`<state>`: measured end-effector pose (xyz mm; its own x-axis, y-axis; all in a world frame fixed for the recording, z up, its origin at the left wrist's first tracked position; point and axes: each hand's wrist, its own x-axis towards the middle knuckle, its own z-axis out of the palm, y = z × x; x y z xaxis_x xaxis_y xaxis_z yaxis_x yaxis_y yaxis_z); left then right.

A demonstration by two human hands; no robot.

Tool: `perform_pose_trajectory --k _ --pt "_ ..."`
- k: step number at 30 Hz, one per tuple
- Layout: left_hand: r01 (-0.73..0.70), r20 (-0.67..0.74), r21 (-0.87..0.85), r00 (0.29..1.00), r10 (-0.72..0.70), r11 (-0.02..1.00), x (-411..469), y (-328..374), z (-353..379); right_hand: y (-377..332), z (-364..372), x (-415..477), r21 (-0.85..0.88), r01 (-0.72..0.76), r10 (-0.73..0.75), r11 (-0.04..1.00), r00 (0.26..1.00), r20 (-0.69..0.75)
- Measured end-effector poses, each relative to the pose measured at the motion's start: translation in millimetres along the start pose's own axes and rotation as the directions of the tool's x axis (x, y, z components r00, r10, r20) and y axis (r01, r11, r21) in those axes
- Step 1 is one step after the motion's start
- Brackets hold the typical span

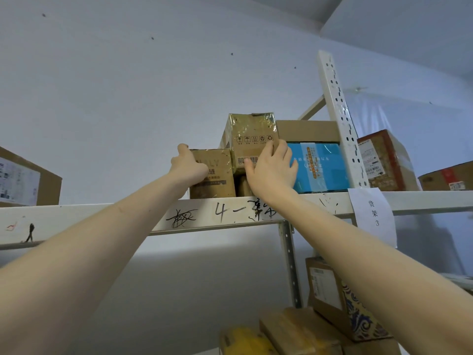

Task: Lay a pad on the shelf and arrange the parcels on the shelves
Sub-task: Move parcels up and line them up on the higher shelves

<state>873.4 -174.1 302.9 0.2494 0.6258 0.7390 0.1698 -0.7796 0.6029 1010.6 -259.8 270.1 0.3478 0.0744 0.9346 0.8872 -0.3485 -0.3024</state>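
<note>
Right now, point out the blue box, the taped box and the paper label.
blue box (330,174), head view, front face.
taped box (252,135), head view, front face.
paper label (371,213), head view, sheet's middle.

Fingers of left hand (189,166) vanish behind left side of taped carton (217,176). Under wrapped box (252,135), small parcel (242,187) mostly covered by right hand (271,170). At frame's left edge, labelled carton (25,179) cut off; yellow parcel (245,340) at bottom blurred.
</note>
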Motion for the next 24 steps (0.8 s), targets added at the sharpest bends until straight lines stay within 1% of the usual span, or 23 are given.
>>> perform_pose_trajectory --k 1,3,4,5,7,10,12,14,18,21,24 --pt "0.013 -0.028 0.031 1.000 -0.013 0.999 -4 2 2 2 1 -3 0.037 0.014 -0.013 0.999 1.000 -0.021" --pt "0.026 -0.119 0.089 0.993 -0.015 0.996 -13 6 5 6 4 -12 0.104 0.098 -0.084 0.990 0.988 -0.129" --pt "0.021 -0.165 0.126 0.986 0.000 0.992 -16 9 7 9 5 -16 0.103 0.146 -0.128 0.984 0.978 -0.163" --pt "0.018 -0.193 0.164 0.981 0.014 0.986 -18 11 9 12 6 -19 0.091 0.181 -0.165 0.979 0.973 -0.164" --pt "0.032 -0.189 0.215 0.982 0.009 0.976 -22 16 11 18 9 -24 0.084 0.200 -0.188 0.976 0.974 -0.130" --pt "0.047 -0.189 0.234 0.982 -0.002 0.971 -30 24 15 25 11 -31 0.136 0.192 -0.169 0.972 0.972 -0.163" --pt "-0.010 -0.200 0.245 0.978 0.060 0.970 -40 27 18 31 12 -39 0.203 0.202 -0.162 0.958 0.967 -0.199" --pt "-0.096 -0.185 0.244 0.972 0.144 0.965 -51 27 25 40 15 -47 0.255 0.243 -0.183 0.936 0.954 -0.237" --pt "-0.261 -0.163 0.234 0.939 0.303 0.936 -79 23 45 58 21 -68 0.397 0.327 -0.235 0.858 0.936 -0.263" --pt "-0.391 -0.141 0.236 0.892 0.430 0.890 -101 14 60 73 24 -84 0.440 0.373 -0.271 0.817 0.921 -0.278" --pt "-0.462 -0.065 0.201 0.873 0.483 0.864 -125 4 75 89 24 -99 0.471 0.402 -0.298 0.785 0.912 -0.282"
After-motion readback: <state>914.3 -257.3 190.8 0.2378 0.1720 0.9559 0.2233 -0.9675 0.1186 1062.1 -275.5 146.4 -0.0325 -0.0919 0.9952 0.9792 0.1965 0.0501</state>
